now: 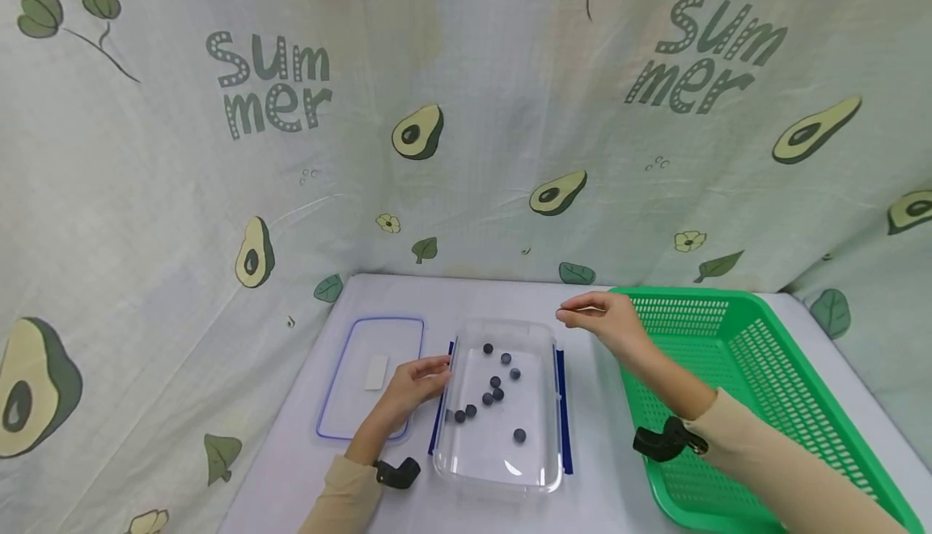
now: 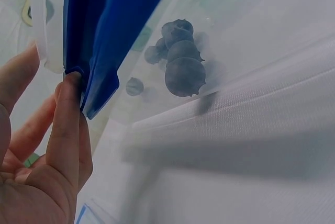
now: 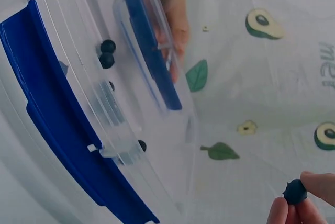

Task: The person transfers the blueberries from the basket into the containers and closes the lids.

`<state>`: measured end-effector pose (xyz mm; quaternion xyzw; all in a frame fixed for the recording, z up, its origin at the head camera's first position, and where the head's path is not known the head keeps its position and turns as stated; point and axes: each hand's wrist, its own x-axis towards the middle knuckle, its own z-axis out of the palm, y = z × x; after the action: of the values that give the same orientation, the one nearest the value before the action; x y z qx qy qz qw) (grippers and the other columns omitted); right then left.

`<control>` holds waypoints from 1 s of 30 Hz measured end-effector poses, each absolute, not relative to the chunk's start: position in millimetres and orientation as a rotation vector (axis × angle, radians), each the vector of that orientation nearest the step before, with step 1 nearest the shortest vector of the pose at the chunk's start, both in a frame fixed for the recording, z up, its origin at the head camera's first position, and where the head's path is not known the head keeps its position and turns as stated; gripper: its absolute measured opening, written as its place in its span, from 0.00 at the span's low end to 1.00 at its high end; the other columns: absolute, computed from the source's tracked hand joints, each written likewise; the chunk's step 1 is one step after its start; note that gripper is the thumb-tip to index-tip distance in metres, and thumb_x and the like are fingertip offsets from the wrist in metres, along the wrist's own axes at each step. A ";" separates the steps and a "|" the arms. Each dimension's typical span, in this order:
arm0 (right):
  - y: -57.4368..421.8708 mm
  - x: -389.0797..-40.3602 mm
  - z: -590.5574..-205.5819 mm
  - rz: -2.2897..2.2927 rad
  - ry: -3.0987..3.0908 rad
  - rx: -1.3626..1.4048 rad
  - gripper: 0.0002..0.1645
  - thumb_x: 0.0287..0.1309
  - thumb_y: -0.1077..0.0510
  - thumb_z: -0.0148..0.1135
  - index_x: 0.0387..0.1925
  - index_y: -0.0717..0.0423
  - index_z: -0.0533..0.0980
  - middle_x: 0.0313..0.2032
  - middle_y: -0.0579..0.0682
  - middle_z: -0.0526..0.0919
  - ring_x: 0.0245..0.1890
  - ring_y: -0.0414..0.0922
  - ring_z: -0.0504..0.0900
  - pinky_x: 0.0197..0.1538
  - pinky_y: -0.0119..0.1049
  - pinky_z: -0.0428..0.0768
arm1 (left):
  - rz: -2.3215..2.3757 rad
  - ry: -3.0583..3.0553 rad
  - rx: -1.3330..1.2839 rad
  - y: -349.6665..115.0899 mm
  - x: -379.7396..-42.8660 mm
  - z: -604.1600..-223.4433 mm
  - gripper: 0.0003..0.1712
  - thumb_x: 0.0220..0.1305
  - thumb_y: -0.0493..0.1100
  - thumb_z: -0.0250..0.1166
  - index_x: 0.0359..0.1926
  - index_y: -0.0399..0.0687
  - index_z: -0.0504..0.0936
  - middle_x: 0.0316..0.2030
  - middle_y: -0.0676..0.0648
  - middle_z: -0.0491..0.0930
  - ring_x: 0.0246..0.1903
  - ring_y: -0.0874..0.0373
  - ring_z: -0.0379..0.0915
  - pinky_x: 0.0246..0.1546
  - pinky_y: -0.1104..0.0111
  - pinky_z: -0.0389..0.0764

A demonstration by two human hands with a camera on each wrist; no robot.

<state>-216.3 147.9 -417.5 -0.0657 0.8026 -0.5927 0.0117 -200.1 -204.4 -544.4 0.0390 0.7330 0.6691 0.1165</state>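
A clear plastic container (image 1: 502, 484) stands in the middle of the table with several loose blueberries (image 1: 489, 398) on its bottom. Blue side latches (image 3: 57, 114) hang folded out along both long sides. My left hand (image 1: 411, 388) grips the container's left side, thumb at the clear wall and fingers on the blue latch (image 2: 104, 41), as the left wrist view shows. Off the container's far right corner, above the table, is my right hand (image 1: 607, 319). Its thumb and fingertips pinch a single blueberry (image 3: 296, 192), visible in the right wrist view.
To the right sits a large green perforated basket (image 1: 750, 319), partly covered by my right forearm. A clear lid (image 1: 349, 404) with a blue rim lies flat on the left, a white rectangle at its middle. Behind the table hangs an avocado-print cloth (image 1: 480, 121).
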 end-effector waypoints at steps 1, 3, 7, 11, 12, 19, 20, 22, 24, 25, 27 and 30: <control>143.5 -215.8 -419.4 -1.844 2.497 -0.222 0.21 0.58 0.54 0.73 0.46 0.67 0.82 0.41 0.55 0.88 0.39 0.46 0.86 0.55 0.42 0.82 | 1.958 2.145 0.115 -204.4 -200.3 -544.5 0.28 0.66 0.42 0.69 0.63 0.33 0.75 0.51 0.40 0.80 0.49 0.54 0.80 0.52 0.65 0.83; 135.0 -214.8 -423.7 -1.825 2.481 -0.236 0.20 0.58 0.55 0.73 0.45 0.66 0.83 0.40 0.55 0.88 0.39 0.48 0.86 0.55 0.43 0.82 | 1.958 2.136 0.110 -204.7 -200.6 -545.5 0.28 0.65 0.42 0.69 0.62 0.33 0.75 0.51 0.40 0.80 0.48 0.55 0.80 0.52 0.66 0.83; 119.7 -211.9 -433.0 -1.796 2.441 -0.231 0.17 0.57 0.56 0.74 0.43 0.64 0.84 0.37 0.53 0.88 0.38 0.50 0.86 0.57 0.49 0.80 | 1.951 2.130 0.108 -205.4 -199.3 -546.5 0.29 0.65 0.43 0.70 0.62 0.33 0.75 0.51 0.39 0.80 0.48 0.55 0.80 0.51 0.66 0.83; 107.7 -209.3 -441.1 -1.773 2.402 -0.243 0.14 0.57 0.58 0.73 0.42 0.64 0.84 0.37 0.53 0.88 0.37 0.49 0.86 0.56 0.51 0.80 | 1.955 2.131 0.124 -204.7 -197.1 -544.4 0.29 0.66 0.43 0.69 0.63 0.33 0.75 0.52 0.38 0.79 0.49 0.53 0.80 0.52 0.65 0.83; 105.6 -208.3 -442.7 -1.766 2.394 -0.247 0.14 0.57 0.58 0.74 0.41 0.64 0.84 0.37 0.53 0.88 0.38 0.49 0.86 0.56 0.50 0.80 | 1.957 2.131 0.131 -204.2 -196.9 -543.7 0.29 0.66 0.42 0.68 0.63 0.32 0.75 0.52 0.38 0.79 0.50 0.53 0.79 0.53 0.65 0.83; 95.0 -200.1 -454.0 -1.724 2.370 -0.242 0.10 0.56 0.61 0.74 0.39 0.62 0.85 0.37 0.51 0.87 0.38 0.49 0.86 0.49 0.44 0.84 | 1.966 2.113 0.131 -201.8 -196.1 -542.4 0.28 0.66 0.41 0.68 0.63 0.32 0.74 0.50 0.42 0.80 0.50 0.51 0.79 0.52 0.65 0.83; 94.2 -199.3 -455.5 -1.720 2.374 -0.239 0.10 0.56 0.61 0.74 0.38 0.62 0.85 0.37 0.50 0.87 0.38 0.49 0.86 0.48 0.43 0.84 | 1.963 2.112 0.131 -201.6 -196.1 -542.4 0.28 0.66 0.41 0.68 0.63 0.32 0.74 0.50 0.42 0.80 0.50 0.51 0.79 0.52 0.65 0.83; 93.5 -197.3 -457.9 -1.716 2.382 -0.235 0.09 0.56 0.61 0.74 0.38 0.62 0.85 0.36 0.50 0.86 0.37 0.49 0.86 0.47 0.42 0.85 | 1.949 2.115 0.121 -201.3 -195.7 -543.1 0.29 0.66 0.42 0.69 0.63 0.33 0.75 0.50 0.41 0.80 0.50 0.52 0.79 0.52 0.65 0.83; 94.2 -195.3 -459.6 -1.723 2.385 -0.239 0.10 0.56 0.61 0.74 0.38 0.63 0.85 0.36 0.50 0.86 0.37 0.50 0.86 0.46 0.42 0.85 | 1.940 2.118 0.118 -201.4 -195.0 -545.0 0.30 0.65 0.44 0.70 0.63 0.34 0.75 0.51 0.40 0.80 0.50 0.52 0.79 0.52 0.65 0.83; 94.8 -194.2 -460.0 -1.728 2.387 -0.244 0.11 0.56 0.61 0.74 0.38 0.63 0.85 0.36 0.50 0.87 0.37 0.49 0.86 0.46 0.41 0.85 | 1.935 2.118 0.114 -201.6 -194.4 -545.9 0.30 0.65 0.44 0.70 0.63 0.34 0.75 0.51 0.40 0.79 0.50 0.52 0.79 0.52 0.65 0.83; 97.4 -192.5 -460.2 -1.758 2.376 -0.261 0.13 0.56 0.60 0.74 0.40 0.65 0.84 0.36 0.52 0.87 0.37 0.50 0.86 0.47 0.43 0.85 | 1.929 2.121 0.123 -202.2 -193.8 -547.2 0.30 0.65 0.45 0.70 0.63 0.34 0.75 0.52 0.39 0.79 0.50 0.52 0.80 0.52 0.65 0.83; 104.1 -191.6 -458.7 -1.805 2.399 -0.303 0.15 0.58 0.57 0.73 0.42 0.64 0.84 0.37 0.52 0.87 0.38 0.51 0.86 0.48 0.44 0.85 | 1.933 2.132 0.154 -202.8 -194.8 -548.6 0.30 0.65 0.44 0.70 0.63 0.34 0.75 0.52 0.38 0.79 0.50 0.51 0.80 0.52 0.64 0.83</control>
<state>-191.6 104.1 -458.7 -0.1003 0.7935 -0.5971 0.0622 -194.8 -202.8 -548.6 0.0531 0.7336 0.6650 0.1295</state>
